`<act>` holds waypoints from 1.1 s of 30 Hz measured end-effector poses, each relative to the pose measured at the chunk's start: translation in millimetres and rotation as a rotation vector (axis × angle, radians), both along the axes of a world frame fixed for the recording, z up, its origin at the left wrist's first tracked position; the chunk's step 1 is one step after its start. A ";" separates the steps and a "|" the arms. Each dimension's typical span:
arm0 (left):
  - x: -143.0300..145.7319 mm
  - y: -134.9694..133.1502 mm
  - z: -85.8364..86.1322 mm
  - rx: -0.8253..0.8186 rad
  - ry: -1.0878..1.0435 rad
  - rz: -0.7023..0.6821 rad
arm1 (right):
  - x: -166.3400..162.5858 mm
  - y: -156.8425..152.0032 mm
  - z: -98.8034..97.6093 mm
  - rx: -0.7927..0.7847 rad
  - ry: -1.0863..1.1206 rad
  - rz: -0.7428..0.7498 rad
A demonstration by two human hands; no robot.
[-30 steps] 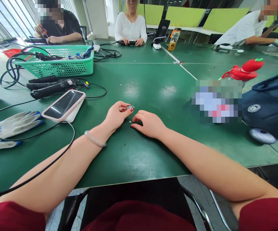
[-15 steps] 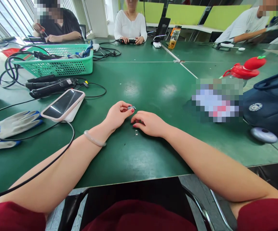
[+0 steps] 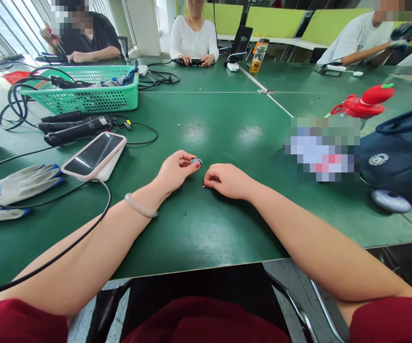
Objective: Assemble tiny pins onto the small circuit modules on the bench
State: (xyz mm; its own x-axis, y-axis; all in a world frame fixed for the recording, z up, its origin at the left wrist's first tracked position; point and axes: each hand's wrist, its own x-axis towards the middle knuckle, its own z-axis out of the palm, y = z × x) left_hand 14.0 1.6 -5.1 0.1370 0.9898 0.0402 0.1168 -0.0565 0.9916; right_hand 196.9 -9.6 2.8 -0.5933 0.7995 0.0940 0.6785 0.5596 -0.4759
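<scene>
Between the thumb and fingers of my left hand (image 3: 177, 167) is a small grey and silvery piece (image 3: 196, 161), too small for me to tell its kind. My right hand (image 3: 229, 181) is just to the right, its fingers pinched together close above the green table (image 3: 206, 238). At its fingertips shows the tip of a tiny pale piece (image 3: 204, 186); the fingers hide most of it. The two hands are apart, with a narrow gap between them. A pale bangle (image 3: 139, 206) circles my left wrist.
Left of my arm lie a phone (image 3: 93, 155), work gloves (image 3: 16, 188) and a black cable (image 3: 107, 209) looping over my forearm. Behind them are black handheld devices (image 3: 77, 127) and a green basket (image 3: 84, 97). A dark blue bag (image 3: 398, 152) stands right. Several people sit around the table.
My right hand has moved slightly right and its fingers have closed on the tiny clear piece that lay on the table. My left hand has hardly moved.
</scene>
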 end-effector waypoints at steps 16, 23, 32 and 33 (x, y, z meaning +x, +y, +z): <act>-1.8 1.8 0.9 -0.047 0.070 -0.063 | 11.3 7.3 -1.2 0.012 -0.069 -0.225; -1.7 1.1 0.4 -0.050 0.136 -0.117 | 7.8 2.8 4.2 0.169 0.128 -0.316; -1.6 0.2 -0.5 -0.025 0.184 -0.178 | -4.9 -5.1 3.1 0.214 0.206 -0.230; -1.5 -0.3 0.3 -0.028 0.196 -0.181 | -5.3 -5.1 2.8 0.209 0.204 -0.228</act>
State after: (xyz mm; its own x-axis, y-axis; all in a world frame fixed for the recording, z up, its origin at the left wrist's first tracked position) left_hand 12.5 1.3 -4.8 0.3140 0.9489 -0.0312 0.2976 -0.0672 0.9523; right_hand 191.7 -14.7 5.6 -0.3541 0.8600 0.3675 0.6999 0.5043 -0.5057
